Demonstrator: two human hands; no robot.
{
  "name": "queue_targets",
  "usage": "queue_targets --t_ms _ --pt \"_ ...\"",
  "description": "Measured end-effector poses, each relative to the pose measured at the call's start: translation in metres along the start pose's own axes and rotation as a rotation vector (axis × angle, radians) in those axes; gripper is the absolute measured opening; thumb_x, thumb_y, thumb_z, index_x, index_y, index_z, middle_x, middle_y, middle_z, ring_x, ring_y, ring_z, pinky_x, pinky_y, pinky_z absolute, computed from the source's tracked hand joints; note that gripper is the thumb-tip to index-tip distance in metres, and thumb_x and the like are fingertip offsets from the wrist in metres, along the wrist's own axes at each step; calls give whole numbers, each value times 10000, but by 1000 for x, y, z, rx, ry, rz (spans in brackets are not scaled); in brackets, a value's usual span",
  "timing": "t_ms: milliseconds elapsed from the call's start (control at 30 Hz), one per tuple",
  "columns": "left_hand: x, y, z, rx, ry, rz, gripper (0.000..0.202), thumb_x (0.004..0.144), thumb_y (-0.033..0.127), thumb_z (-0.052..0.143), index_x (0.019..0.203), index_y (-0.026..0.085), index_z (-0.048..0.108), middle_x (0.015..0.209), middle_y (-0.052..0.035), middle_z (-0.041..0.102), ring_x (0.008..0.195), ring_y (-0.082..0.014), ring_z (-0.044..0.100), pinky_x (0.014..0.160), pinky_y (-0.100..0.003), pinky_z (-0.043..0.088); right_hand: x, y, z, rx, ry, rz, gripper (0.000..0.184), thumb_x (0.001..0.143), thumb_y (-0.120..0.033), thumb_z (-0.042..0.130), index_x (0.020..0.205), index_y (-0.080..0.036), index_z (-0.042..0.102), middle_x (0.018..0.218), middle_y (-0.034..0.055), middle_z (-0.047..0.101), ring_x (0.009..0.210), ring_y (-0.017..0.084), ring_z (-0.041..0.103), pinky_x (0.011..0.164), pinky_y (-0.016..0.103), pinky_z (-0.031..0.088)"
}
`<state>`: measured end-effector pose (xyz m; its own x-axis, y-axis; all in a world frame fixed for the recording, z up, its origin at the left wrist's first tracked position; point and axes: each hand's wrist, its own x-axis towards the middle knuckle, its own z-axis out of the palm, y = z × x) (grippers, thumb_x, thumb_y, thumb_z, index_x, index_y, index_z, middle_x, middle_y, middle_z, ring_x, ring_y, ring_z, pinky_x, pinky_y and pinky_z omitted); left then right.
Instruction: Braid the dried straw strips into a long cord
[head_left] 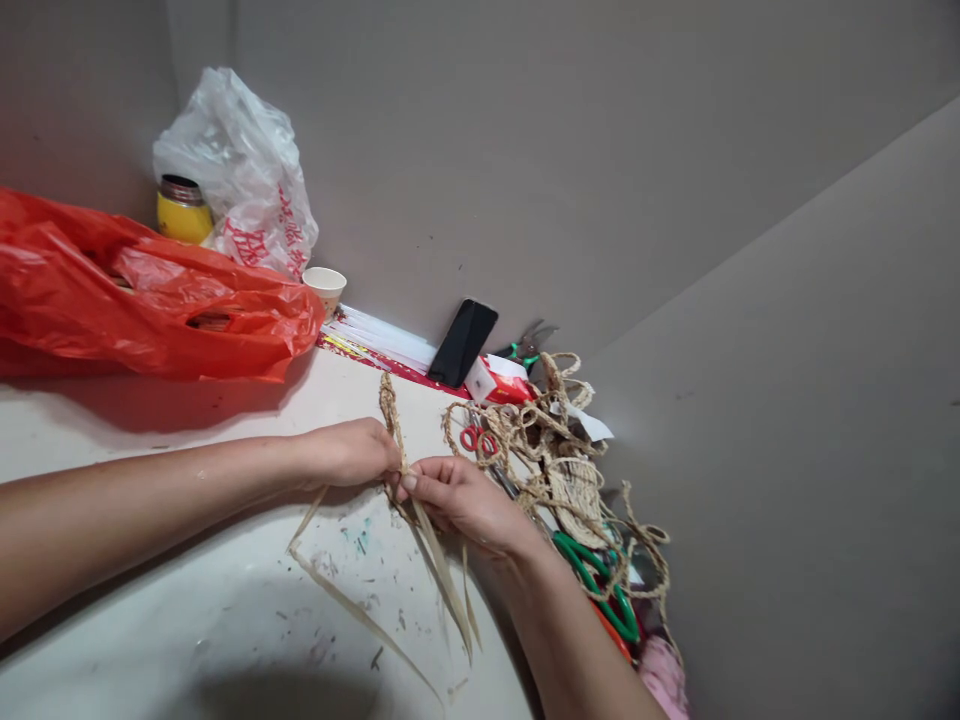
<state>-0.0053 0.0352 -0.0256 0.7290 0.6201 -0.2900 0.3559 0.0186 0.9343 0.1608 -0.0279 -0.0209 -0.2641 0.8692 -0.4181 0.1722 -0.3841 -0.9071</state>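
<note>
Above the white table (pixel 247 640), my left hand (pixel 352 452) and my right hand (pixel 465 500) meet with their fingertips almost touching. Both are closed on a braided straw cord (pixel 390 405), whose finished braid sticks up beyond the fingers. Out of the braid, loose flat straw strands (pixel 442 570) hang down toward me below my right hand. Another long strand (pixel 352 605) bends out below my left hand and trails over the tabletop. The exact grip between the fingertips is partly hidden.
Right of my hands lies a tangled heap of braided cord (pixel 577 490), with red-handled scissors (pixel 480 440) and green-handled scissors (pixel 592 570). A phone (pixel 463 343) leans at the back, near pliers (pixel 529 350). Leftward are a paper cup (pixel 325 288), a red bag (pixel 150 310) and a yellow jar (pixel 184 212).
</note>
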Motion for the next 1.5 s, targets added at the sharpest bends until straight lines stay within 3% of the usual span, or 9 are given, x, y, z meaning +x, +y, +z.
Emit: queue_targets --t_ms 167,433,700,1033,1200,1300,1367,1400,1500 --pt "3 -7 2 35 -41 17 222 693 285 477 570 139 591 599 -5 582 557 -97 448 557 -202 307 0 2 7 -274 55 -66 297 790 -408 562 695 -133 623 504 -61 373 444 67 230 404 211 163" --pt "-2 -4 7 -31 12 -93 186 657 280 496 524 153 527 418 57 362 414 -70 237 441 -232 158 -8 -3 4 -602 174 -155 301 822 -354 488 604 -155 547 527 -42 370 501 92 293 446 214 229" --pt "-3 -1 10 -97 34 -81 170 651 227 465 513 150 529 406 52 384 382 -62 258 413 -227 163 -15 -8 16 -585 179 -142 305 852 -339 435 602 -176 500 532 -33 409 503 104 343 470 225 269" --pt "-6 -2 23 -271 103 -160 219 639 216 505 457 186 386 342 79 282 305 -48 179 354 -244 81 -26 -2 43 -1226 376 -217 279 881 -244 392 811 -164 650 693 115 675 553 183 545 547 296 276" --pt "-7 0 21 -258 66 -180 119 657 218 515 564 150 546 354 74 343 305 -49 192 357 -243 80 -46 -19 62 -1281 13 -131 214 836 -203 442 732 -155 622 637 84 647 505 142 509 483 266 263" --pt "-8 3 18 -234 39 -175 134 675 241 520 602 140 570 347 79 328 305 -52 188 358 -239 80 -60 -32 57 -1036 -341 -136 170 834 -266 506 738 -172 612 663 24 634 561 112 530 501 210 315" --pt "-8 3 16 -245 11 -156 149 684 263 525 602 143 559 342 81 314 308 -54 190 358 -236 81 -61 -36 42 -775 -428 -147 261 875 -360 469 762 -169 605 639 3 609 542 95 534 512 193 351" --pt "-8 2 15 -258 -4 -142 156 686 275 529 602 145 553 346 81 316 313 -55 196 358 -234 86 -57 -35 32 -654 -338 -152 339 904 -401 408 750 -163 592 603 -3 583 507 88 522 502 192 361" --pt "-7 0 12 -291 -55 -107 170 688 308 545 627 150 553 370 81 328 330 -58 209 356 -229 103 -37 -26 8 -537 271 -252 381 893 -473 409 746 -161 569 616 4 566 531 104 513 503 205 383"
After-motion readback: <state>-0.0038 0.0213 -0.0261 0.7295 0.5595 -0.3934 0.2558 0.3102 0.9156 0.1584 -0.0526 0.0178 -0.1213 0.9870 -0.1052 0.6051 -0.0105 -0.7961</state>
